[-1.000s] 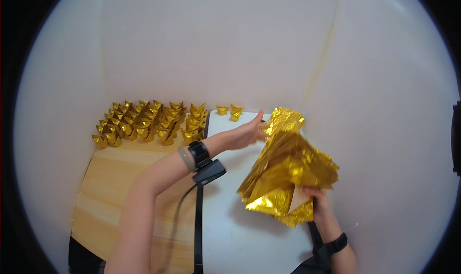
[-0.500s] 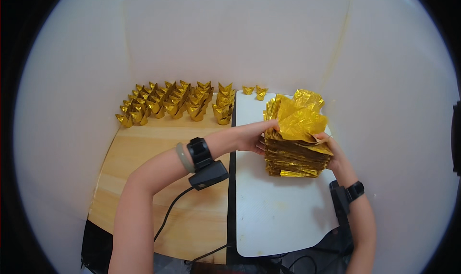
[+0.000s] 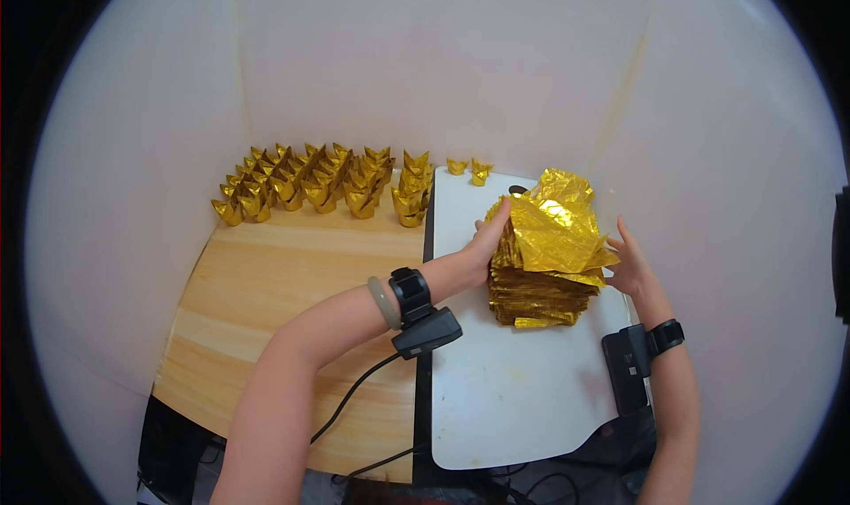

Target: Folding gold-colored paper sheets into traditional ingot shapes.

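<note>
A thick stack of gold foil paper [image 3: 553, 231] stands on the white board [image 3: 505, 399], its upper sheets crinkled and uneven. Against the stack's left side lies my left hand [image 3: 490, 239], fingers stretched flat along the edge and partly behind it. My right hand [image 3: 629, 262] is at the stack's right edge, fingers spread apart, the lower ones near or touching the sheets. Neither hand is wrapped round the paper. Farther left, several folded gold paper ingots [image 3: 323, 191] stand in rows.
The folded ingots rest on a wooden tabletop [image 3: 292, 275]. Two smaller gold ingots [image 3: 480, 173] sit at the board's far edge. A dark round object [image 3: 518, 190] shows behind the stack. White walls [image 3: 425, 71] enclose the table. A black cable [image 3: 350, 394] runs from my left wrist device.
My right hand has let go of the top sheets and opened out to the right. My left fingers have straightened along the stack's side. The top sheets lie differently.
</note>
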### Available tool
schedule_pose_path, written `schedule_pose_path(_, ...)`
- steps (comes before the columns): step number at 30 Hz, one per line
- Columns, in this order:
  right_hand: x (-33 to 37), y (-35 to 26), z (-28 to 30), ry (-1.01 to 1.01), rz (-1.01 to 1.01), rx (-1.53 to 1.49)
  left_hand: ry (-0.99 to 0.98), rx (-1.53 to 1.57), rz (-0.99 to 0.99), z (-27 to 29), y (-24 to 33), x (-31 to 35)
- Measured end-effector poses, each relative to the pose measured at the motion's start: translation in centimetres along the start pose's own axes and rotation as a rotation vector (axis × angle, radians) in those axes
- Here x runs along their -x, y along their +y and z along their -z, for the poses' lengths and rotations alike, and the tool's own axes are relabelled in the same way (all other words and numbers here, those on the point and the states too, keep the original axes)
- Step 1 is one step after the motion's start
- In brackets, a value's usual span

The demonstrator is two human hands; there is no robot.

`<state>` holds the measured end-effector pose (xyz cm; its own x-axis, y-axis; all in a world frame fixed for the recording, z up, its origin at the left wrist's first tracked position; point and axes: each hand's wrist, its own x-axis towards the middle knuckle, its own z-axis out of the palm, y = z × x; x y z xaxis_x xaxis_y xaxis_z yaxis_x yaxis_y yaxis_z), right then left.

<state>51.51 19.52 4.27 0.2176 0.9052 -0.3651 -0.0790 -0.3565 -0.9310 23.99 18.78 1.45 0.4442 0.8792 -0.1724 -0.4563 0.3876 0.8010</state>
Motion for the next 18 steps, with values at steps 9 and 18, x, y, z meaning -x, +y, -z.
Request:
schedule_pose_path(9,2.3,1.0,-0.9,-0.539,0.047,-0.258,-0.135,0.008,-0.042,0.1,-2.3,-3.8)
schedule_pose_path(18,2.7,0.8,0.1,-0.523,-0.101,-0.179,-0.154,0.076,-0.05,-1.6,-2.1,-1.9)
